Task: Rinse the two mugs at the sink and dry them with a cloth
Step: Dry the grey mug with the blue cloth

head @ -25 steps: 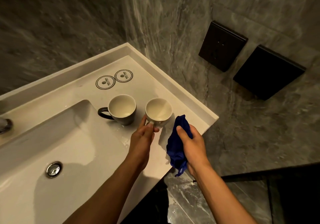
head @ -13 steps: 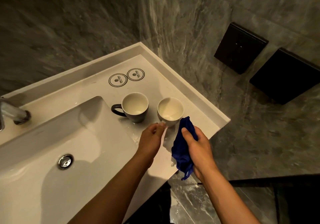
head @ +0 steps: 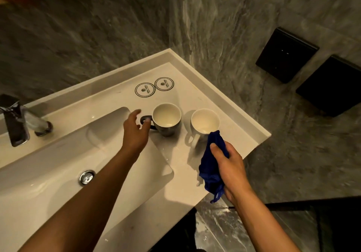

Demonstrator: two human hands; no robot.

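Left hand, fingers spread, reaches at dark mug's handle on worktop beside white mug; right hand clutches blue cloth; drying step likely, next needing a firm handle grip.

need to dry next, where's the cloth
In the head view, the blue cloth is bunched in the right hand, just in front of the white mug.

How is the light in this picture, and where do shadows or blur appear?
Head view: dim, warm light; the left hand and arm cast soft shadows into the sink; the faucet looks slightly blurred; the wide lens bends the counter edge.
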